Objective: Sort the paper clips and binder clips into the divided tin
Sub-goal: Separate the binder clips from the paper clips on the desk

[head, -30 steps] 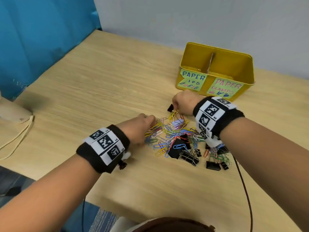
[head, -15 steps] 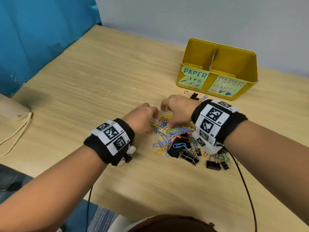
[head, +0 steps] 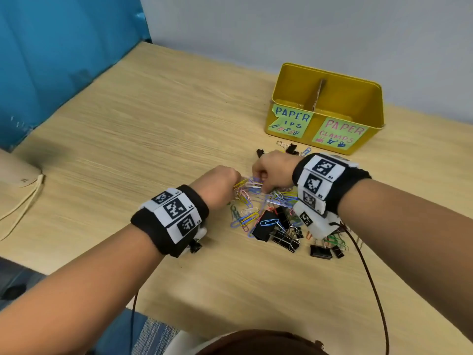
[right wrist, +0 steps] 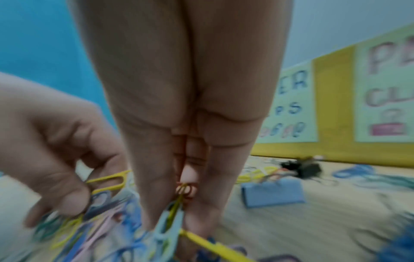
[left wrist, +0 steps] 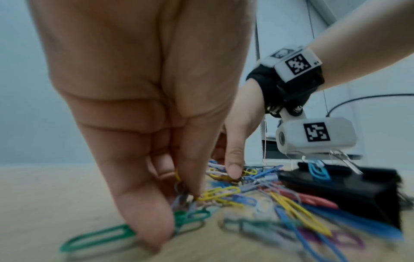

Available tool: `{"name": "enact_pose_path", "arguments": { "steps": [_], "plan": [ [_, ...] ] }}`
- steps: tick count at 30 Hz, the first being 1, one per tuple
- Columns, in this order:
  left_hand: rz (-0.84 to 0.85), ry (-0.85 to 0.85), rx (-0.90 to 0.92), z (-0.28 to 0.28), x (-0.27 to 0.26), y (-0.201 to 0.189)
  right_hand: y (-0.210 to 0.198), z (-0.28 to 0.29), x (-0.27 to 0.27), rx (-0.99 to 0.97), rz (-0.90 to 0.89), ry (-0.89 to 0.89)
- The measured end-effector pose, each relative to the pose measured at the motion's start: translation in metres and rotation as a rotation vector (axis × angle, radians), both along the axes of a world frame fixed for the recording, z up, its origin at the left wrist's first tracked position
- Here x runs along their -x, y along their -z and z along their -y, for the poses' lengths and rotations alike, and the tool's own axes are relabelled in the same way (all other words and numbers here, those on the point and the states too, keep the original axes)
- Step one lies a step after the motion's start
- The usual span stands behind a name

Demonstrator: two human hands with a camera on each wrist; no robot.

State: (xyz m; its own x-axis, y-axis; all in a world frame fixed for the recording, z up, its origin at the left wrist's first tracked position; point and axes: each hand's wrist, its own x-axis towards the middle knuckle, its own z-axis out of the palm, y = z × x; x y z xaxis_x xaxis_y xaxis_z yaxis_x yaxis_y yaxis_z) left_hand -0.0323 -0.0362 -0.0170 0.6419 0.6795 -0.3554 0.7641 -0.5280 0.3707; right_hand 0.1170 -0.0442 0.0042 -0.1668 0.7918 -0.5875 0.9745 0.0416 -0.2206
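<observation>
A heap of coloured paper clips (head: 252,201) and black binder clips (head: 284,237) lies on the wooden table. My left hand (head: 231,179) pinches a bunch of paper clips (left wrist: 215,193) at the heap's left edge. My right hand (head: 258,175) pinches other paper clips (right wrist: 170,218) just beside it, fingertips almost meeting the left hand's. The yellow divided tin (head: 325,108) stands behind, labelled "paper clips" on the left half and "paper clamps" on the right; what lies inside is hidden. Two small binder clips (head: 290,148) lie just before the tin.
A cardboard divider (head: 318,92) splits the tin. A cream-coloured object with a cord (head: 18,172) sits at the table's left edge. A brown cable (head: 368,278) runs from my right wrist across the table's near right. A blue partition (head: 58,55) stands left.
My right hand left the binder clip near the tin and came back left onto the paper clips. My left hand shifted slightly right, still on the heap. The camera tilted a little.
</observation>
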Motion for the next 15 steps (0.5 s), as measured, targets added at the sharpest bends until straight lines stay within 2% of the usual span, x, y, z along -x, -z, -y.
{"name": "enact_pose_path", "arguments": {
  "steps": [3, 6, 8, 11, 15],
  "plan": [
    [0.038, -0.049, 0.131, -0.01, -0.006, -0.007, -0.004, -0.001, -0.026, 0.04, -0.229, 0.23],
    [0.199, -0.135, 0.301, -0.029, -0.017, -0.015, -0.028, -0.003, -0.046, 0.021, -0.459, 0.324],
    [0.347, -0.188, 0.353, -0.046, -0.033, -0.03, -0.054, -0.01, -0.059, -0.08, -0.614, 0.412],
    [0.559, -0.235, 0.33, -0.071, -0.065, -0.064, -0.089, -0.028, -0.079, -0.23, -0.811, 0.545],
    [0.693, -0.316, 0.223, -0.101, -0.106, -0.092, -0.113, -0.052, -0.099, -0.478, -0.922, 0.731]
  ]
}}
